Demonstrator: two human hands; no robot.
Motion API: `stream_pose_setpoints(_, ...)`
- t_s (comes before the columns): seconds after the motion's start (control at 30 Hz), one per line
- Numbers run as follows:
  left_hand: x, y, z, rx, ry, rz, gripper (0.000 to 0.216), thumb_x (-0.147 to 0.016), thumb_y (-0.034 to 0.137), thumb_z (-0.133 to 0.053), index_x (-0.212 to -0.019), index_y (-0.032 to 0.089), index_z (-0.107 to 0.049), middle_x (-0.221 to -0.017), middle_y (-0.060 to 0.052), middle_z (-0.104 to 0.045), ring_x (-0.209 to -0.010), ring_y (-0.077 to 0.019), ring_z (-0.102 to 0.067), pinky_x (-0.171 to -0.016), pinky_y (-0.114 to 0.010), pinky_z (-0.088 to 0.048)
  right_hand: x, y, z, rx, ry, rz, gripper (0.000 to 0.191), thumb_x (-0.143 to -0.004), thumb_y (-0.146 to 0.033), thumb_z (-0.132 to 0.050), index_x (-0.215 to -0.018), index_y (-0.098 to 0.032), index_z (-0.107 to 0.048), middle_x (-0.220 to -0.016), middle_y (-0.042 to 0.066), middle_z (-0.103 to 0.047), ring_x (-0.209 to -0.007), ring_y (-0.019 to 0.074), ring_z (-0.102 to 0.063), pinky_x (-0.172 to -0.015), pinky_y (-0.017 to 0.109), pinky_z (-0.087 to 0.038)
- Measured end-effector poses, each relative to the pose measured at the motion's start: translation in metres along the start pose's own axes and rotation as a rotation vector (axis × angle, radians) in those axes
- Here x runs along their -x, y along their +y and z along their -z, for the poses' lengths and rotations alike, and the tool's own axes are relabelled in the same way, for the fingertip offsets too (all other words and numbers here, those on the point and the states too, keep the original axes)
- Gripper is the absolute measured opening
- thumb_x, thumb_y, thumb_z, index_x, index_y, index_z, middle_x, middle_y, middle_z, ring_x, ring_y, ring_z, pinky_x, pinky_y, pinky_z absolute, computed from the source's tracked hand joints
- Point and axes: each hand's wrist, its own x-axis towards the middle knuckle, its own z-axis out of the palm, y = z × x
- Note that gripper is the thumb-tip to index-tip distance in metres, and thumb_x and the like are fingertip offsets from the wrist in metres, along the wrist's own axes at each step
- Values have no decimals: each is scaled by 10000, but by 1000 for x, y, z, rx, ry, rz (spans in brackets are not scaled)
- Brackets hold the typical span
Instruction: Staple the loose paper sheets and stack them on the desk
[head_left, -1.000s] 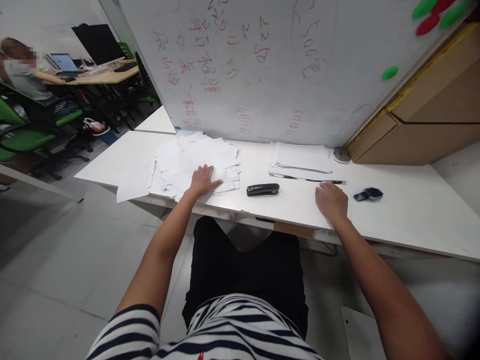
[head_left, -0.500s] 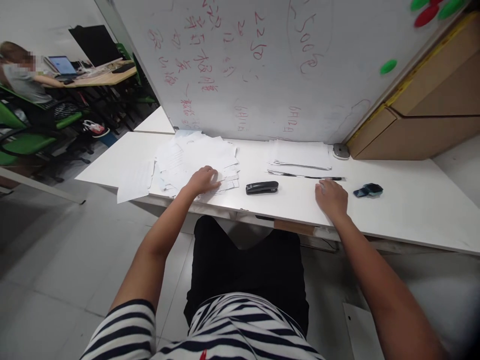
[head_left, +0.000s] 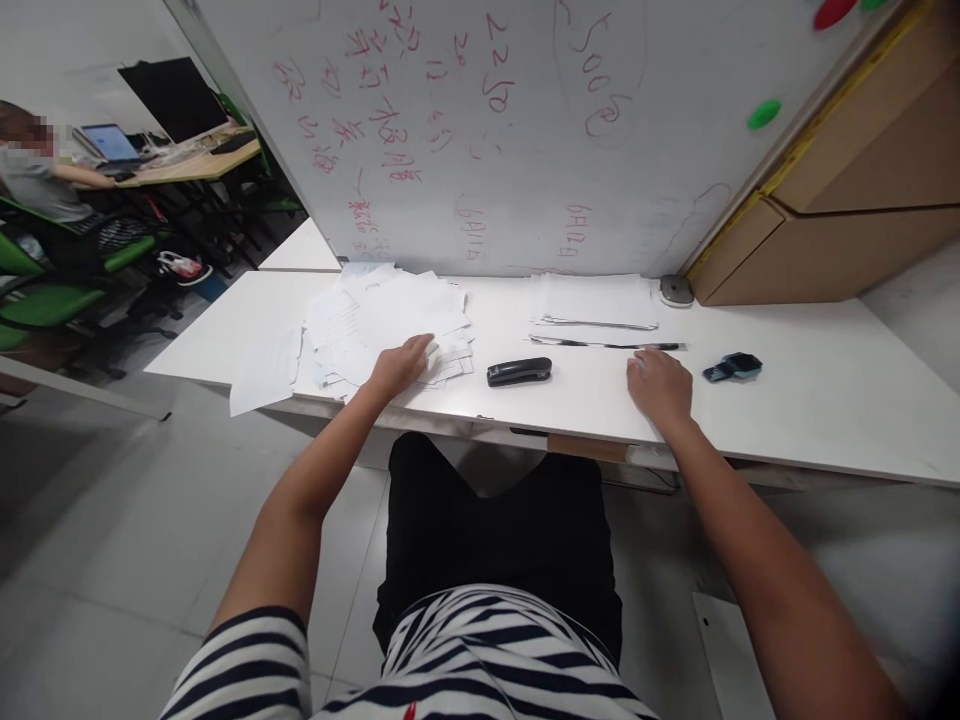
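My left hand [head_left: 399, 368] is at the near right side of a loose, spread pile of white papers [head_left: 390, 305]. Its fingers are drawn together on the edge of a sheet. Right of that pile lies a black stapler [head_left: 519, 372] on the white desk. My right hand [head_left: 661, 385] rests on the desk with its fingers curled and nothing visible in them. Just beyond it lies a thin black-and-clear pen-like stick [head_left: 607, 343]. Behind the stick is a neater stack of white paper [head_left: 592, 298].
A dark watch-like object [head_left: 733, 366] lies right of my right hand. A whiteboard [head_left: 525, 130] with red writing stands along the desk's back. Cardboard boxes [head_left: 810, 250] stand at the back right. A person [head_left: 45, 180] sits at another desk at far left.
My left fingers have drawn together at the paper's edge, where thumb and fingers were apart before. My right hand stays in place. The view has shifted slightly.
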Motion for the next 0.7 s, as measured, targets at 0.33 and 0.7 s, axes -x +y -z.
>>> stream_pose_setpoints(0.33, -8, 7, 10, -14, -71, -45, 402, -948, 454, -345, -1141, 192, -581, -1119, -109, -638, -872, -242, -647, -662, -311, -420, 1, 2, -2, 8, 11, 13, 397, -934, -305, -383, -1108, -88, -666, -1192, 180, -653, -1128, 300, -584, -962, 435, -426)
stream_pose_setpoints(0.7, -18, 20, 26, -100, -190, -25, 374, -918, 394, -387, -1154, 164, -564, -1063, -115, -627, -845, -249, -641, -664, -309, -412, 1, 1, -2, -5, 36, 12, 391, -931, -319, -392, -1090, -101, -676, -1183, 171, -661, -1116, 294, -591, -956, 432, -431)
